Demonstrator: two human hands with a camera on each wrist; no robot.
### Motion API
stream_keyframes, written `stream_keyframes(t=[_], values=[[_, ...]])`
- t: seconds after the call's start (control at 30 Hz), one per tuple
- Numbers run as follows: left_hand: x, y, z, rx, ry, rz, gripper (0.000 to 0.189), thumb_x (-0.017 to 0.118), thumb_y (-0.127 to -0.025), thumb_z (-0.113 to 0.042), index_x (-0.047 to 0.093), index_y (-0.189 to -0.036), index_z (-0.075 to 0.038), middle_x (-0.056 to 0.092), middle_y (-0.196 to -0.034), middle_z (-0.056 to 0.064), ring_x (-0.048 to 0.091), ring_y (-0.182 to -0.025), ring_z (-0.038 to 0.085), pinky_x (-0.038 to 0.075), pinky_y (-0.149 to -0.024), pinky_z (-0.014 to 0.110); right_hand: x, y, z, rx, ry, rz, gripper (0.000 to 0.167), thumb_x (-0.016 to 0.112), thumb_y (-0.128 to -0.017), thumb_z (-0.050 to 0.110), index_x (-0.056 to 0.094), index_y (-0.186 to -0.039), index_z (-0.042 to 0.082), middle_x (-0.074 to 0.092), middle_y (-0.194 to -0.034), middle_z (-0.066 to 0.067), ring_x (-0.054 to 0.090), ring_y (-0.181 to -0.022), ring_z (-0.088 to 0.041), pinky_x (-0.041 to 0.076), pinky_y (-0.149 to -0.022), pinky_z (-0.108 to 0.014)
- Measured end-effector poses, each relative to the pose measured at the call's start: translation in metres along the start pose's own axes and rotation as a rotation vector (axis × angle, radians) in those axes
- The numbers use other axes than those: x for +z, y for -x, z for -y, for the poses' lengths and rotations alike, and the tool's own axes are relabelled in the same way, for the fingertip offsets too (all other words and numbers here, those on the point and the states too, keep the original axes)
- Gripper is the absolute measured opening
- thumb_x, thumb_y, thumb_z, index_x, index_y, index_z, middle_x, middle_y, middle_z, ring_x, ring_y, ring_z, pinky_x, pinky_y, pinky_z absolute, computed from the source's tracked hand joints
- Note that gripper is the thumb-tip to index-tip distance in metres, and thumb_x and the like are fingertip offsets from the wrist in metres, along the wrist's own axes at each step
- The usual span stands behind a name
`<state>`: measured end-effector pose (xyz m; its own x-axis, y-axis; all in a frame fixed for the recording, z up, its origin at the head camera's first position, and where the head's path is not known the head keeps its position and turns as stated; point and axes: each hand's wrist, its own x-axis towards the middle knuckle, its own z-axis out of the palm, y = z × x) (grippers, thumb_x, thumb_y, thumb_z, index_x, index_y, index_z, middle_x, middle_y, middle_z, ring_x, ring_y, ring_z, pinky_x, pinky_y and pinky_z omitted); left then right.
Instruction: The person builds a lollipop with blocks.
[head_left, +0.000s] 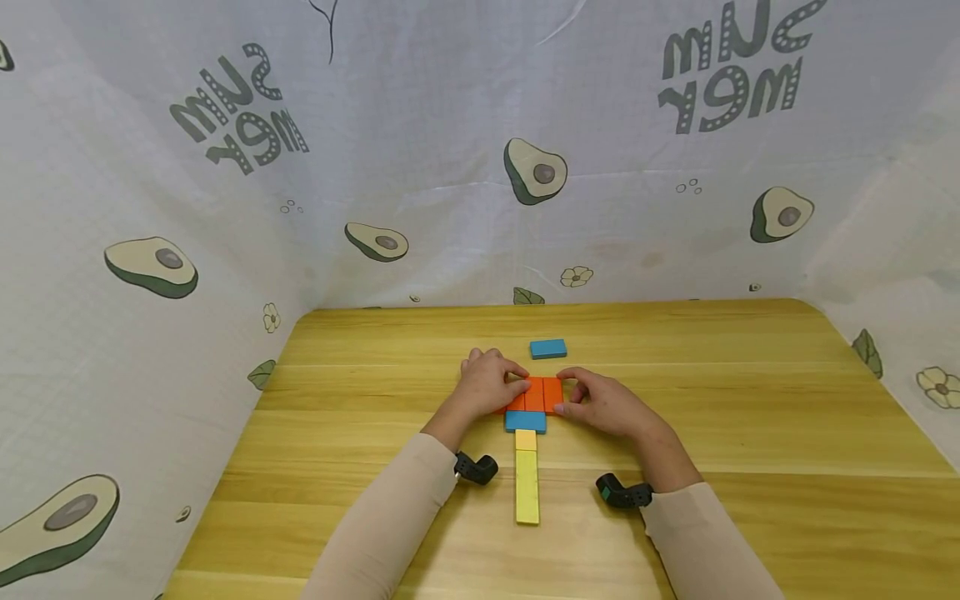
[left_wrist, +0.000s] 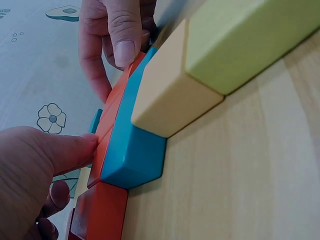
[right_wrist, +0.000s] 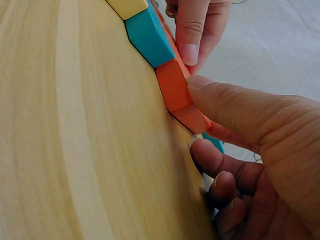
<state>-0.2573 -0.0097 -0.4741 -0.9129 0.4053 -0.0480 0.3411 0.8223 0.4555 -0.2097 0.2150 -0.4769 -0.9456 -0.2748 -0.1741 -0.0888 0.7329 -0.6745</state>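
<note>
A row of orange blocks (head_left: 534, 396) lies side by side on the table, its left end partly behind my left hand (head_left: 483, 385). The left thumb (left_wrist: 75, 150) rests on top of the row, and the left index finger reaches toward its far edge. At the row's right end, my right hand (head_left: 603, 402) pinches the last orange block (head_left: 553, 395) between thumb and index finger, the other fingers loosely curled. Against the row's near side sits a blue block (head_left: 526, 422). A small yellow block (head_left: 526, 440) and a long yellow-green block (head_left: 527, 487) continue toward me in line.
Another blue block (head_left: 548, 348) lies apart, behind the row. The wooden table (head_left: 750, 400) extends to both sides, with a white avocado-print cloth (head_left: 450, 183) hanging behind it. Small black cameras are worn on the left wrist (head_left: 476, 468) and right wrist (head_left: 624, 492).
</note>
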Motion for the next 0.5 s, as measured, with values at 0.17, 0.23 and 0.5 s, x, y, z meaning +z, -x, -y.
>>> stream_keyframes(t=[0.17,0.23,0.5], values=[[-0.0008,0.001,-0.0003,0.007,0.005,0.002,0.026,0.068,-0.097,-0.045,0.079,-0.117,-0.033,0.062,-0.105,-0.003,0.042,-0.095,0.018,0.029,-0.079,0.032,-0.0001,0.0002,0.0008,0.004,0.002,-0.003,0.056,0.075,-0.094,0.034,0.054,-0.14,0.008,0.062,-0.093,-0.005,0.052,-0.075,-0.018,0.043,-0.068,-0.032],[-0.0011,0.0017,-0.0007,0.009,0.004,0.002,0.026,0.068,-0.097,-0.045,0.079,-0.117,-0.032,0.062,-0.105,-0.003,0.042,-0.096,0.018,0.028,-0.079,0.032,-0.0003,0.0003,0.0012,0.006,0.005,-0.004,0.056,0.075,-0.094,0.035,0.054,-0.14,0.009,0.062,-0.093,-0.005,0.052,-0.075,-0.018,0.043,-0.068,-0.032],[-0.0036,0.0041,-0.0001,0.025,0.028,-0.005,0.027,0.066,-0.099,-0.043,0.078,-0.118,-0.03,0.06,-0.101,-0.002,0.041,-0.094,0.019,0.028,-0.079,0.033,0.0,0.0011,0.0011,0.001,0.004,-0.005,0.057,0.075,-0.094,0.033,0.054,-0.14,0.008,0.061,-0.093,-0.005,0.052,-0.074,-0.018,0.043,-0.068,-0.032]])
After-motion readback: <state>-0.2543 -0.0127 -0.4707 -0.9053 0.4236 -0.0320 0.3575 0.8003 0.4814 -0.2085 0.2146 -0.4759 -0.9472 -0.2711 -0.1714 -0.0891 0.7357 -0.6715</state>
